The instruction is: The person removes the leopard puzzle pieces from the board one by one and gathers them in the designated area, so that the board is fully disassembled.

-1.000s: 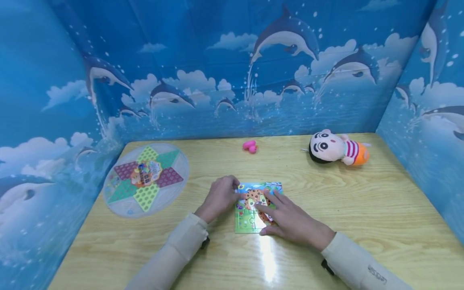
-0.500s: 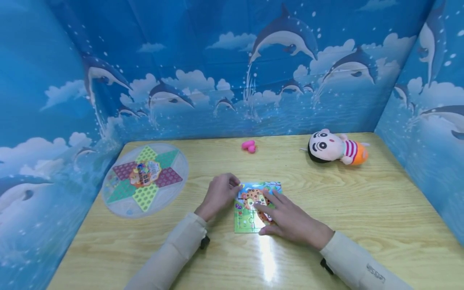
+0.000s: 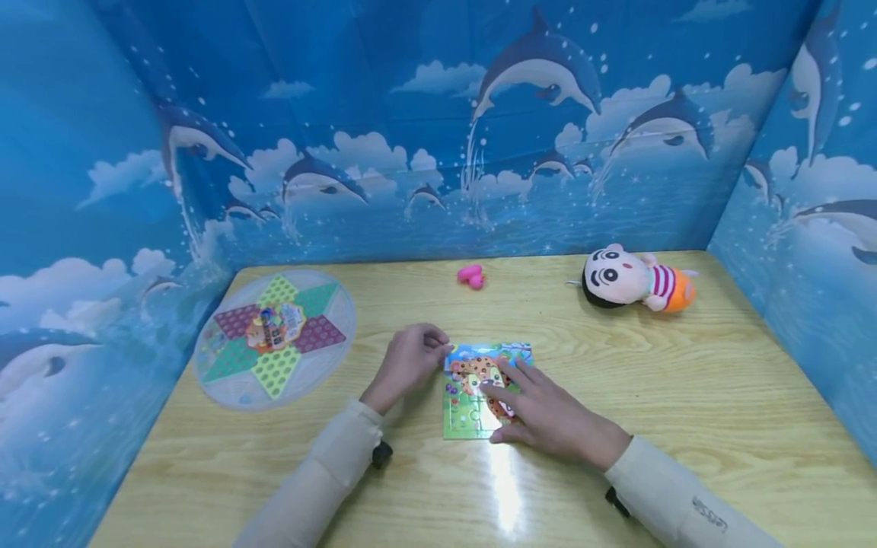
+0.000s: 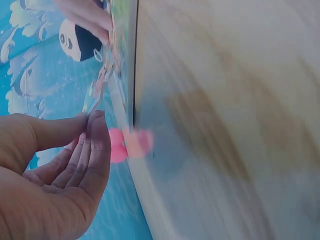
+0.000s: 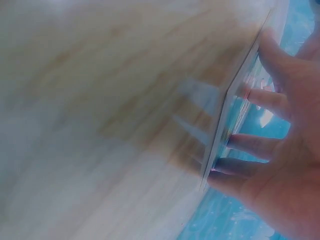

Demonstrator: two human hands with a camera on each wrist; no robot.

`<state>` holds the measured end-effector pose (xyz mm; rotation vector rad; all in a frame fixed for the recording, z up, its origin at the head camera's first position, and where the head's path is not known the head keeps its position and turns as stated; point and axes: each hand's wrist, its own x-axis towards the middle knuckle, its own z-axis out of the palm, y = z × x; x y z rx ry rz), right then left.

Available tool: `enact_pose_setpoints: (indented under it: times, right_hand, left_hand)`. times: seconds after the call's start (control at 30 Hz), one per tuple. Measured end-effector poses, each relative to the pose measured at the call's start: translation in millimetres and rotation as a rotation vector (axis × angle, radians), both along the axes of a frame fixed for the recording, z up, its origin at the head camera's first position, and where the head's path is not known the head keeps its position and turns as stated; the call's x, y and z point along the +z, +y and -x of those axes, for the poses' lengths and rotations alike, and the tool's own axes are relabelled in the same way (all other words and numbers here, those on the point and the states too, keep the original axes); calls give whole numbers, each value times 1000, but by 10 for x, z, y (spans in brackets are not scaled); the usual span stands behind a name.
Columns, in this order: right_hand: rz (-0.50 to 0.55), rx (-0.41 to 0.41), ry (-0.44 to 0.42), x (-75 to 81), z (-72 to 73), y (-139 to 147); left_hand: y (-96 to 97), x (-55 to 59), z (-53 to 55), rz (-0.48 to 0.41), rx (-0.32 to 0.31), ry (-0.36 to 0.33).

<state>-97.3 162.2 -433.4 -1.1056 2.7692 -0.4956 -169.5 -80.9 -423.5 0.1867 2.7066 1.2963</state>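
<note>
A square jigsaw puzzle [image 3: 457, 423] with a spotted cartoon leopard lies flat on the table. My left hand [image 3: 406, 361] is at its upper left corner. Between thumb and forefinger it pinches the edge of a puzzle piece [image 4: 98, 95], which stands tilted up from the board in the left wrist view. How much of that piece has come away is hard to tell. Spread over the right side of the puzzle, my right hand [image 3: 548, 415] touches the picture and the frame with fairly straight fingertips and covers part of the leopard.
A round Chinese checkers board [image 3: 274, 339] lies to the left on the wooden table [image 3: 685, 396]. A small pink toy [image 3: 471, 276] sits at the back, and a plush doll [image 3: 637, 280] lies back right. Dolphin-printed sheets [image 3: 384, 91] enclose the table.
My left hand has shifted slightly up and left, and its fingers now pinch the raised corner piece. The right hand has stayed in place on the puzzle.
</note>
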Motion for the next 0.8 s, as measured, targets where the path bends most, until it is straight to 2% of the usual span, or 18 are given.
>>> enact_pose_setpoints:
  times: [0.23,0.53,0.67,0.8]
  right_hand:
    - [-10,-14,-38,-5,11,2]
    - [-6,-18,-36,-18,11,4]
    - [-4,-22,-42,-15,11,6]
    - [-2,-26,-47,-22,15,9]
  left_hand:
    - [-222,31,20,17,78,-18]
    - [-617,-38,15,68,150,-21]
    - [-764,-55,13,89,167,-37]
    - [-886,-44,18,124,160,-10]
